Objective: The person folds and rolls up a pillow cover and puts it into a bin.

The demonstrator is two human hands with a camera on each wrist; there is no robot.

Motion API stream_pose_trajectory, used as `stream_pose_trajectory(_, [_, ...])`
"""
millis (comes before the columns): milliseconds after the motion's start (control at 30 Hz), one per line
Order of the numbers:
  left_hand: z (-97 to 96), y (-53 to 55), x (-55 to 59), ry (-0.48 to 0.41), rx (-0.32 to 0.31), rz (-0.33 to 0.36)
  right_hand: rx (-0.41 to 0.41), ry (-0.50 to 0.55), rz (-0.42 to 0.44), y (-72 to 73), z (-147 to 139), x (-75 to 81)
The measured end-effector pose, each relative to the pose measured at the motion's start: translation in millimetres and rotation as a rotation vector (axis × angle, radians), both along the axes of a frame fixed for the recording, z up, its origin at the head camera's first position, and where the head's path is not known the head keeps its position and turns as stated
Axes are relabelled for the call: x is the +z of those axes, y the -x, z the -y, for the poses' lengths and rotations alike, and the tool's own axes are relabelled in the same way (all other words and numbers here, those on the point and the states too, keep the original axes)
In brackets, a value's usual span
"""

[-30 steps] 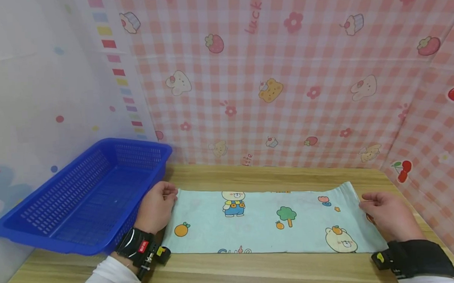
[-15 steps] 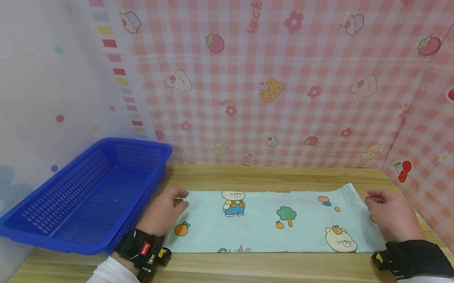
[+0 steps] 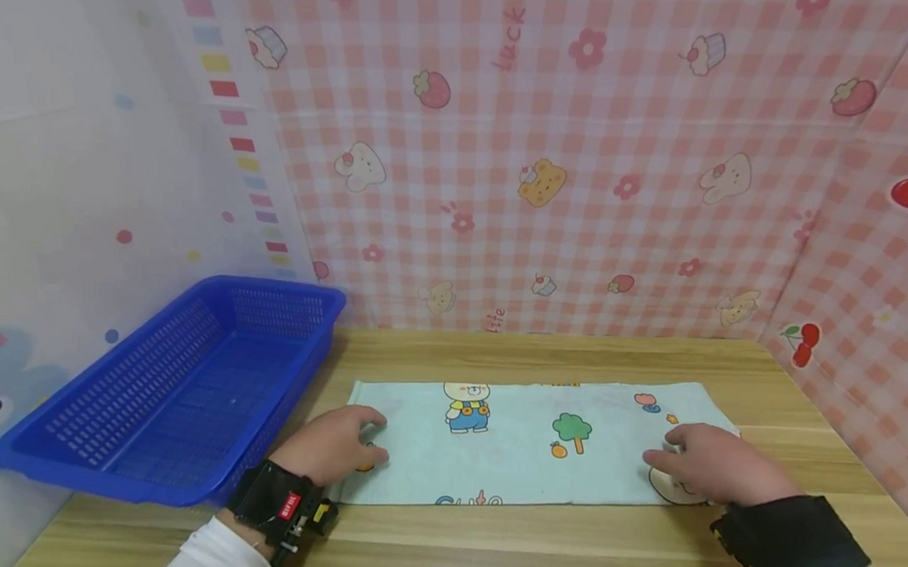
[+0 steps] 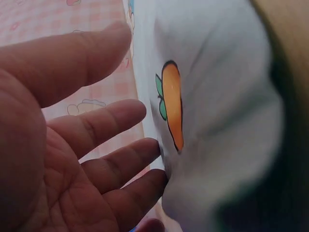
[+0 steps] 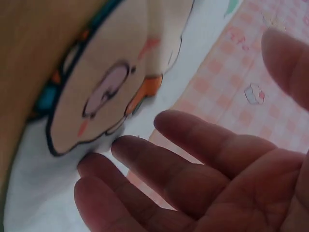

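A pale mint cloth printed with bears, a tree and oranges lies folded into a long flat strip. Over its left end is my left hand, thumb and fingers spread apart and nothing held. In the left wrist view the fingertips come right at the cloth beside a printed orange. My right hand is over the strip's right end, partly covering a bear print. The right wrist view shows its relaxed fingers close along the cloth, with nothing gripped.
A blue plastic basket with slotted walls stands at the left, close to my left forearm. The wooden table runs back to a pink checked backdrop. Patterned sheets also rise at the left and right sides.
My right hand has let go of the right end and moved left over the cloth; the raised far corner now lies flat. My left hand has released the left corner and slid slightly right and nearer.
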State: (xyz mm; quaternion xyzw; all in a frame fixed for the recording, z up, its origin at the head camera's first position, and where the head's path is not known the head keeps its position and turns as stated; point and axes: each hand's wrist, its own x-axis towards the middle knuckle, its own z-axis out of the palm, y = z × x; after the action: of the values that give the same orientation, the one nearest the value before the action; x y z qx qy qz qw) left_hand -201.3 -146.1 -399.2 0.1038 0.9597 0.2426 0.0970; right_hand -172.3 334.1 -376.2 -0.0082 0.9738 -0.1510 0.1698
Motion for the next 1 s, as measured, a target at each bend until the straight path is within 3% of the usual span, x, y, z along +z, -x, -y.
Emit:
stream_pose_trajectory(167, [2.7, -2.0, 1.4, 0.020, -0.029, -0.005, 0.013, -0.047, -0.030, -5.8, 15, -5.9])
stream_pose_trajectory(400, [3.6, -2.8, 0.7, 0.044, -0.010, -0.001, -0.007, -0.066, 0.000, -9.8, 26, -7.6])
stream_pose_trajectory(1000, [2.4, -5.0, -2.8, 0.082, -0.015, -0.046, 0.012, -0.130, 0.005, 4.0, 27, -5.6])
